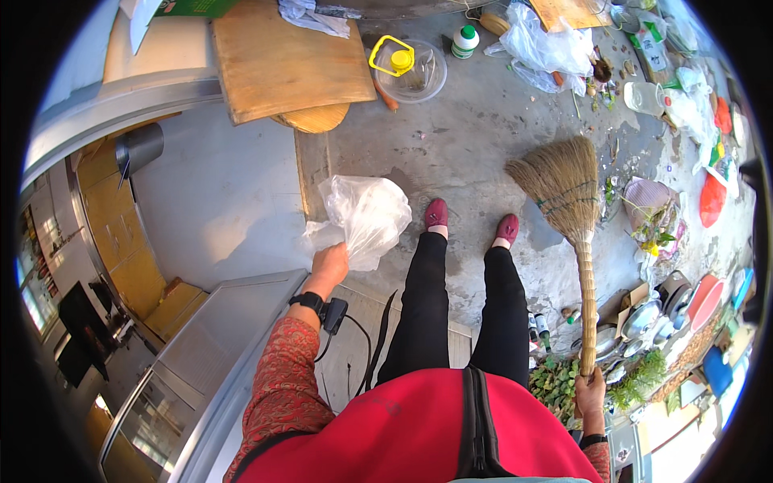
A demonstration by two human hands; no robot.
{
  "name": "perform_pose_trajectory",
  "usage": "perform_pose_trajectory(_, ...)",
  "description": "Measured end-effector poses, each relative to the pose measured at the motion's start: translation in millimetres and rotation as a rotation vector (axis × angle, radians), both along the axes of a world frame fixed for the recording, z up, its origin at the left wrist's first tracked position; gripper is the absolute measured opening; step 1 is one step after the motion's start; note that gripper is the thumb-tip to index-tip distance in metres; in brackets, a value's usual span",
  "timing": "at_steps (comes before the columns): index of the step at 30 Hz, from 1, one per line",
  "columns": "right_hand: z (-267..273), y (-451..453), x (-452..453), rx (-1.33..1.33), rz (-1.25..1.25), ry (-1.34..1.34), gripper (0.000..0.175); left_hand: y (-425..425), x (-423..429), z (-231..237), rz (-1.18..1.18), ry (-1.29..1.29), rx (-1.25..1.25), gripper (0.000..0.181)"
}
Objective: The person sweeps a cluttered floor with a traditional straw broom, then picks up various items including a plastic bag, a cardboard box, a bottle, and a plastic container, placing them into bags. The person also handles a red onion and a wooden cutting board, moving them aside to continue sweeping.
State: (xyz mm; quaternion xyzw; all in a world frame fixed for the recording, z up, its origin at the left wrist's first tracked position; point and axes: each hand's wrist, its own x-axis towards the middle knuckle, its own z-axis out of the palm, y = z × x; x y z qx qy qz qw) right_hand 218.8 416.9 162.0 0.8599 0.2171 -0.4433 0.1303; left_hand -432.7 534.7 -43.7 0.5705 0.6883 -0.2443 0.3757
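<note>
My left hand [331,265] grips the gathered neck of a clear plastic bag [374,214], which puffs out in front of the fist above the floor. On the other side, my right hand [589,392] is closed around the end of the long handle of a straw broom [561,184]. The broom's bristles point away from me, and green binding runs across them. Whether the bristles touch the floor I cannot tell. Between the bag and the broom, my feet in dark red shoes [436,212] stand on the concrete floor [465,139].
Ahead left, a wooden board [290,60] lies over a round wooden piece [314,118]. Beside it are a clear plastic jug with a yellow handle [416,75], a carrot [385,95] and a white bottle [465,42]. Plastic bags [543,45] and pots [641,319] crowd the right. An open door [205,356] stands left.
</note>
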Motion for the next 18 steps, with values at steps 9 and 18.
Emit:
perform_pose_trajectory(9,-34,80,-8,0.036,0.69,0.391,0.049,-155,19,71,0.338,0.146,0.016,0.022)
perform_pose_trajectory(18,-188,185,-221,0.112,1.206,0.623,0.049,-233,57,143,0.484,0.186,0.053,0.021)
